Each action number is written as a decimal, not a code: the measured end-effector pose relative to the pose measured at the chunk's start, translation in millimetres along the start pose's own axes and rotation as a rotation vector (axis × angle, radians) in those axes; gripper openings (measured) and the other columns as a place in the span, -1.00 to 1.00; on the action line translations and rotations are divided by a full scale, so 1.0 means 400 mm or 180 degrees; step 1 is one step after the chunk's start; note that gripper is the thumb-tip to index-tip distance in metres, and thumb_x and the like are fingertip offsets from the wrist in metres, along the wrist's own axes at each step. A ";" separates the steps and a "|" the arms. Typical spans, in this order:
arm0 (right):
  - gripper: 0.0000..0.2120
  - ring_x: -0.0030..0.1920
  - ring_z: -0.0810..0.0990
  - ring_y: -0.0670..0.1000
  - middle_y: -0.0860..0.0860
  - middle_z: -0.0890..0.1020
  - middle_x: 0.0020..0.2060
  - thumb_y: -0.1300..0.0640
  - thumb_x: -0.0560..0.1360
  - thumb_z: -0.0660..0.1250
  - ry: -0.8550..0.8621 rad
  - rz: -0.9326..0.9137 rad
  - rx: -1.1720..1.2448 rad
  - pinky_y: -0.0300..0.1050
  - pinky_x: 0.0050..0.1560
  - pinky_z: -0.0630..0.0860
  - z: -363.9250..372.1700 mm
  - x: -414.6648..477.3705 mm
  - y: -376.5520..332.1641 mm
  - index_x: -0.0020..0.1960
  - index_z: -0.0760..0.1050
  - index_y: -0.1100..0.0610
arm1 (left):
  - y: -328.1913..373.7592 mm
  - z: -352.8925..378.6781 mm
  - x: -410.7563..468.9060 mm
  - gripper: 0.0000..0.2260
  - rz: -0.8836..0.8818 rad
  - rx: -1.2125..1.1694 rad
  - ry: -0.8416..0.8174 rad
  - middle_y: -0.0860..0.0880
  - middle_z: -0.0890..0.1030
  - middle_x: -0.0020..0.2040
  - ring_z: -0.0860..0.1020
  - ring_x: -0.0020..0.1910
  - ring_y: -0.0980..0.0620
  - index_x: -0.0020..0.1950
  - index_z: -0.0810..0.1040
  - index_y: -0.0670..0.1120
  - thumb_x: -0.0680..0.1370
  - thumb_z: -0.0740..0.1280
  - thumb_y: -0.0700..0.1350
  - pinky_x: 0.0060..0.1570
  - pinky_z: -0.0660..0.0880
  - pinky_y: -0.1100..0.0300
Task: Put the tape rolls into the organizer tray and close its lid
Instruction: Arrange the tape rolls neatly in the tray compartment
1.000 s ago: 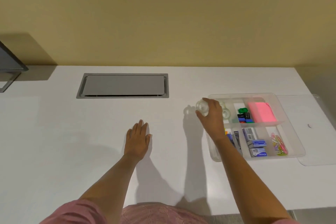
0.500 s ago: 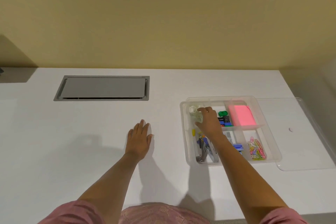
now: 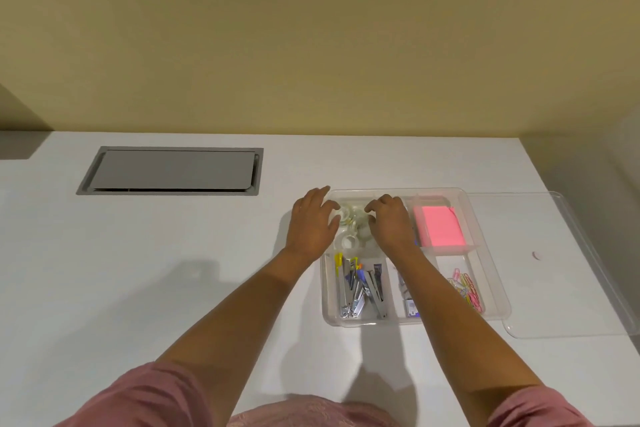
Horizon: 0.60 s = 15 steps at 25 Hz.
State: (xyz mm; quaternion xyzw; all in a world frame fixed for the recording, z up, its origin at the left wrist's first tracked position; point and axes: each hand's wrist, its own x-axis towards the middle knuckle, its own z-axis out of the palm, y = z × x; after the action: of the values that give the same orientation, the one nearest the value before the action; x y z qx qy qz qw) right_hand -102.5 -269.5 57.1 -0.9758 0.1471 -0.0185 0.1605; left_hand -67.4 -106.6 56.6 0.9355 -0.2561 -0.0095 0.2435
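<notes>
Both hands, left (image 3: 309, 225) and right (image 3: 390, 222), hovered fingers-curled over the tape rolls (image 3: 349, 226) in the tray's (image 3: 498, 288) back-left compartment; grip unclear. Staplers (image 3: 360, 291), pink notes (image 3: 438, 226), clips (image 3: 465, 289) crowded nearby. Lid (image 3: 554, 253) lay right, at the desk (image 3: 173, 270) edge.

Two bare forearms in short pink sleeves

The person wears a dusty pink top with short sleeves: the left sleeve (image 3: 145, 395) ends above the elbow in a soft, rounded hem, and the right sleeve (image 3: 540, 407) ends at about the same height on the other arm. Between them, at the lower edge of the view, a strip of the same pink cloth (image 3: 311, 414) shows a faint lighter pattern, too blurred to make out. Both forearms are uncovered from the sleeves down. The left hand (image 3: 310, 225) and the right hand (image 3: 389, 222) are bare, with no gloves; no ring, watch or bracelet shows on either.
</notes>
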 end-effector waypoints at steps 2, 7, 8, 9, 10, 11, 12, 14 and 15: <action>-0.80 0.05 0.50 0.22 0.21 0.63 0.00 0.36 0.45 0.28 -0.0002 -0.0143 -0.0065 0.03 0.01 0.46 0.001 0.004 0.006 0.03 0.61 0.26 | 0.024 0.026 0.023 -0.76 0.0047 0.0229 -0.0252 -0.09 0.24 0.51 0.14 0.51 -0.07 0.20 0.54 -0.07 0.59 0.24 -0.06 0.45 0.09 0.02; -0.84 -0.14 0.57 0.27 0.25 0.67 -0.19 0.43 0.32 0.40 0.0069 -0.0367 -0.0016 0.04 -0.16 0.53 0.011 0.006 0.012 -0.13 0.64 0.29 | 0.049 0.058 0.045 -0.72 0.0076 0.0599 -0.0639 -0.09 0.06 0.57 -0.04 0.55 -0.05 0.26 0.49 -0.06 0.61 0.17 -0.01 0.51 -0.07 0.01; -0.83 -0.21 0.59 0.27 0.23 0.67 -0.25 0.45 0.26 0.44 0.0107 -0.0388 -0.0006 0.03 -0.23 0.55 0.016 0.009 0.017 -0.19 0.64 0.28 | 0.053 0.061 0.046 -0.72 0.0096 0.0681 -0.0697 -0.09 0.04 0.57 -0.06 0.55 -0.05 0.27 0.48 -0.05 0.61 0.18 -0.01 0.51 -0.09 0.00; -0.82 -0.26 0.59 0.25 0.21 0.67 -0.29 0.46 0.21 0.47 0.0096 -0.0408 -0.0022 0.01 -0.28 0.55 0.018 0.010 0.020 -0.23 0.64 0.26 | 0.055 0.063 0.046 -0.72 0.0117 0.0766 -0.0740 -0.10 0.02 0.57 -0.07 0.55 -0.06 0.28 0.46 -0.05 0.61 0.18 -0.01 0.51 -0.10 0.00; -0.80 -0.29 0.59 0.24 0.19 0.67 -0.32 0.46 0.18 0.49 0.0059 -0.0421 -0.0036 0.00 -0.31 0.55 0.019 0.011 0.023 -0.25 0.64 0.25 | 0.057 0.065 0.046 -0.72 0.0135 0.0840 -0.0771 -0.10 0.01 0.57 -0.08 0.55 -0.06 0.29 0.46 -0.05 0.61 0.20 -0.01 0.51 -0.11 -0.01; -0.79 -0.31 0.59 0.23 0.18 0.67 -0.34 0.45 0.17 0.50 0.0045 -0.0439 -0.0046 -0.01 -0.33 0.56 0.019 0.011 0.025 -0.27 0.64 0.23 | 0.059 0.066 0.045 -0.72 0.0144 0.0888 -0.0792 -0.10 0.00 0.57 -0.08 0.55 -0.06 0.29 0.45 -0.05 0.60 0.21 -0.01 0.51 -0.13 -0.01; -0.79 -0.32 0.59 0.22 0.16 0.67 -0.34 0.45 0.16 0.51 0.0057 -0.0460 -0.0049 -0.01 -0.35 0.56 0.019 0.010 0.028 -0.27 0.64 0.22 | 0.060 0.066 0.044 -0.72 0.0155 0.0918 -0.0812 -0.11 -0.01 0.57 -0.09 0.55 -0.06 0.28 0.45 -0.04 0.59 0.23 -0.01 0.51 -0.14 -0.01; -0.80 -0.29 0.59 0.21 0.15 0.67 -0.32 0.44 0.20 0.49 0.0068 -0.0480 -0.0019 0.00 -0.32 0.56 0.019 0.009 0.033 -0.24 0.64 0.21 | 0.062 0.064 0.040 -0.73 0.0239 0.0984 -0.0854 -0.11 -0.03 0.57 -0.11 0.55 -0.07 0.26 0.47 -0.03 0.58 0.26 -0.02 0.50 -0.15 -0.02; -0.80 -0.27 0.58 0.22 0.16 0.67 -0.30 0.43 0.22 0.47 0.0059 -0.0483 0.0005 0.01 -0.30 0.56 0.020 0.009 0.036 -0.21 0.64 0.21 | 0.064 0.063 0.040 -0.73 0.0312 0.1032 -0.0880 -0.11 -0.03 0.57 -0.11 0.55 -0.08 0.26 0.48 -0.02 0.57 0.27 -0.02 0.50 -0.16 -0.02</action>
State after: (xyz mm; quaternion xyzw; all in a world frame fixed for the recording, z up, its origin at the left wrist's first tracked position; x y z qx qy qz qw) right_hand -102.5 -280.9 44.9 -0.9838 0.0741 -0.0398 0.1581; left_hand -69.3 -144.7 47.8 0.9386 -0.3304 -0.0845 0.0526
